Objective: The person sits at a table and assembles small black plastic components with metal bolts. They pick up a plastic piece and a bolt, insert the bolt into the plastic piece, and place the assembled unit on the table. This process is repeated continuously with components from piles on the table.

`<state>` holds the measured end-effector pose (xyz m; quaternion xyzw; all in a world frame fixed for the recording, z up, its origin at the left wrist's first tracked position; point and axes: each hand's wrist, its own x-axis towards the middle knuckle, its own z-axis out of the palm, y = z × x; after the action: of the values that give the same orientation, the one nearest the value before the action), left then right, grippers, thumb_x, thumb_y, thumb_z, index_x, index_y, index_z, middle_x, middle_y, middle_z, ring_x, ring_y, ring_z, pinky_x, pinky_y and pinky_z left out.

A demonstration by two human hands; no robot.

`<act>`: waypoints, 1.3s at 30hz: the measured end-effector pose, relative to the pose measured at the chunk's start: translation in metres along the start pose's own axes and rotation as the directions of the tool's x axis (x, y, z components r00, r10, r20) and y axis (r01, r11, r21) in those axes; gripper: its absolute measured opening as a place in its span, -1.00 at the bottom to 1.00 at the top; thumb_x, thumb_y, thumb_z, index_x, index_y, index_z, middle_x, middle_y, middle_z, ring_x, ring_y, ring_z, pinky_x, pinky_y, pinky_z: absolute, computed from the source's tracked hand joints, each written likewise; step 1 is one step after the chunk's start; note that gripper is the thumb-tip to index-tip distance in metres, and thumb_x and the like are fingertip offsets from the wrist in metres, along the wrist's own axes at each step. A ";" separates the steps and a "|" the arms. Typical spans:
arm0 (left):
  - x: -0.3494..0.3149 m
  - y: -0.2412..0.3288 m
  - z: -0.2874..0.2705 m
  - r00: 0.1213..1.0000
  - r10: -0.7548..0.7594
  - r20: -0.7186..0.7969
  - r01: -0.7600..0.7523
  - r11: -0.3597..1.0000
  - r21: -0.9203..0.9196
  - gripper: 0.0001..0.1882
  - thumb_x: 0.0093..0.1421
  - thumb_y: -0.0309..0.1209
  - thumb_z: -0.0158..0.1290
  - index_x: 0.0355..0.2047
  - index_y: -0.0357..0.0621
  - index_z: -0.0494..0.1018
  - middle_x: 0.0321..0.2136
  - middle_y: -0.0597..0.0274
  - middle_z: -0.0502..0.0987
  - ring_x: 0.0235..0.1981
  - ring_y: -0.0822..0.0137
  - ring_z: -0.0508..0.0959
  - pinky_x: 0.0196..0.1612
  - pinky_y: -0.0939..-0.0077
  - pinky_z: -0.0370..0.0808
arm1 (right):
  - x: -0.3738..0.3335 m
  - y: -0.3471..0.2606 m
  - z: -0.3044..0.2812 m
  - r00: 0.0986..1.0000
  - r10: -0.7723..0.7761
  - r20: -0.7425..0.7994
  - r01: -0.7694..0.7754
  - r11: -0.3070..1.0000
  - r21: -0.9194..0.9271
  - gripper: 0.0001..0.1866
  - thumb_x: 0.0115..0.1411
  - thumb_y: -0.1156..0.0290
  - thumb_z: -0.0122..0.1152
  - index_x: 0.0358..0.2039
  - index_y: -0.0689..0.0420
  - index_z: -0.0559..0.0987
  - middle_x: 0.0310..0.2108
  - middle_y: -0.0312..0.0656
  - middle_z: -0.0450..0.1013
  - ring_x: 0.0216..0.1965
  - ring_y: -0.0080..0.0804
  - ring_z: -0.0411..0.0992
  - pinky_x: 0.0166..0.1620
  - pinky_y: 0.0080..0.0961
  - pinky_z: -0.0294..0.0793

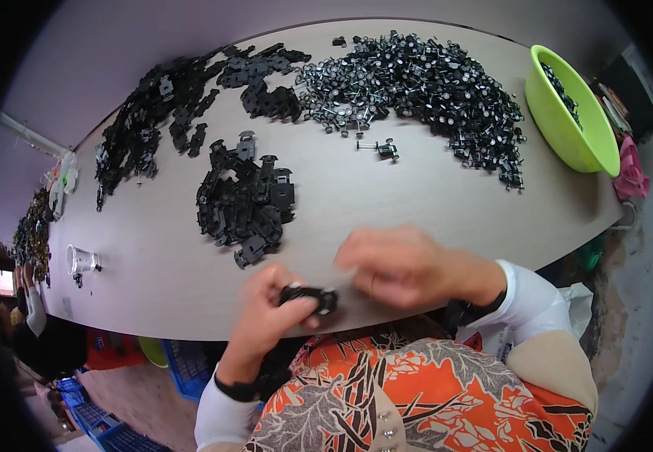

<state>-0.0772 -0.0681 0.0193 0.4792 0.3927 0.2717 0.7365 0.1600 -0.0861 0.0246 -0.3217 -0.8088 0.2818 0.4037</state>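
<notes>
A person in an orange, leaf-patterned garment sits at a pale, curved surface (168,279). At its near edge, the left hand (262,309) holds a small black toy-car chassis piece (311,298), pinching it between thumb and fingers, with the thumb across its top and one end pointing right. Bright spots show at that end, too small to identify.

The right hand (398,264) is beside it, apart from the piece and just above the surface. It is blurred; its fingers look loosely curled, and I cannot tell whether they hold anything.

Beyond the left hand lies a heap of black chassis plates (244,200), with a longer pile of dark plastic parts (138,120) farther back on the left. At the back, right of centre, spreads a large mound of wheel-and-axle sets (424,83); a few lie loose in front of it. A lime-green basin (556,124) at the right holds more small parts. A clear plastic cup (82,260) is far left.

The step in hand appears to be handwork on this single piece. The next move seems to call for a steady left pinch and precise placing of the right fingertips.
</notes>
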 end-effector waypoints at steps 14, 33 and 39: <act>-0.144 -0.041 -0.091 0.832 -0.014 -0.555 0.354 0.783 0.511 -0.86 -0.05 -0.52 0.23 -0.53 -0.36 0.51 -0.71 0.37 0.45 -0.64 0.61 0.38 -0.57 0.67 0.30 | 0.050 0.089 -0.032 0.979 0.159 -0.128 -0.204 0.725 -0.658 -0.84 -0.09 0.66 0.05 -0.45 0.17 0.51 -0.41 -0.15 0.45 -0.39 -0.08 0.44 -0.34 -0.20 0.45; 0.005 0.019 -0.015 0.852 0.475 -0.220 -0.190 0.673 0.715 -0.98 0.06 -0.62 0.05 -0.47 -0.30 0.47 -0.60 0.35 0.47 -0.56 0.61 0.43 -0.46 0.71 0.37 | -0.020 0.028 -0.050 0.927 0.375 0.019 -0.355 0.892 -0.281 -0.74 -0.07 0.57 0.20 -0.30 0.24 0.46 -0.26 -0.11 0.36 -0.37 -0.10 0.42 -0.33 -0.29 0.42; 0.028 0.025 0.008 0.972 0.118 -0.203 -0.080 0.979 0.186 -0.97 0.05 -0.60 0.09 -0.46 -0.26 0.47 -0.61 0.40 0.45 -0.63 0.61 0.39 -0.56 0.76 0.29 | -0.024 0.031 -0.047 0.933 0.359 0.021 -0.324 0.864 -0.386 -0.75 -0.07 0.62 0.19 -0.31 0.21 0.46 -0.26 -0.11 0.33 -0.28 -0.09 0.41 -0.25 -0.27 0.43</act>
<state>-0.0561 -0.0403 0.0353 0.5298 0.4671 0.3220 0.6304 0.2195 -0.0749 0.0149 -0.5180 -0.7953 0.2031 0.2407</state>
